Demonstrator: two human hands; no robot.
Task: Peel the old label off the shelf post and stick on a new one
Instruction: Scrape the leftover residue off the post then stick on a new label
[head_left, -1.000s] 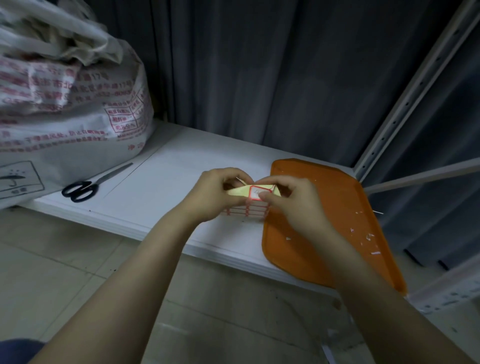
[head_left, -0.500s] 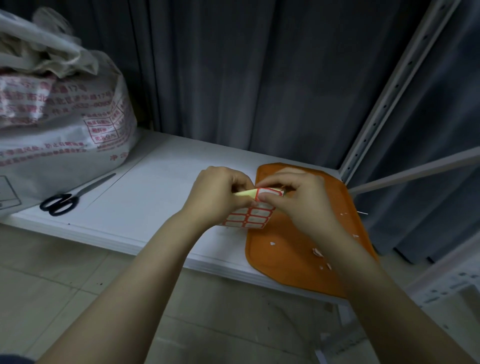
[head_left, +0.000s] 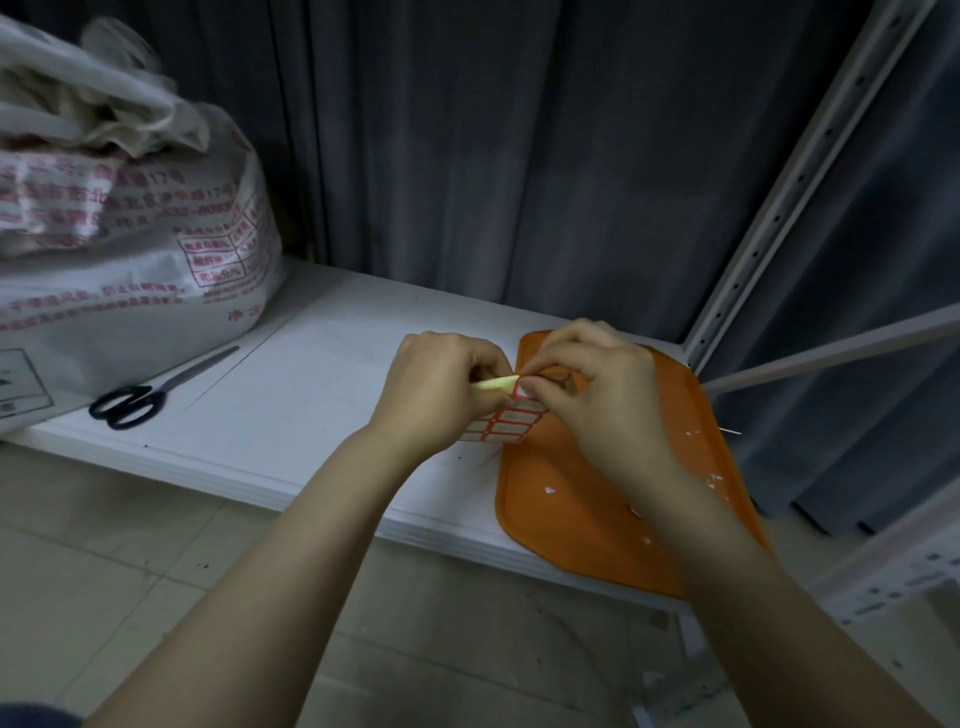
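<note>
- label sheet (head_left: 501, 423): mid-frame, held in the air just above the shelf (head_left: 291, 395) edge and the tray's left end. Thin, light, floppy paper. I judge a label would curl or tear if dragged, and is best taken by one lifted corner. Rows of small white labels with red borders. The pale yellow backing is folded over at the top.
- left hand (head_left: 441, 384): fingers (head_left: 483, 364) curled, pinching the folded yellow edge.
- right hand (head_left: 597, 384): fingers bent, their tips nipping at a top-row label.
- orange tray (head_left: 571, 519): lies on the white shelf, strewn with white paper scraps.
- shelf post (head_left: 779, 208): upper right, grey and perforated. I can make out no label on it.
- scissors (head_left: 140, 397) and printed bag (head_left: 130, 234): at the left of the frame.
</note>
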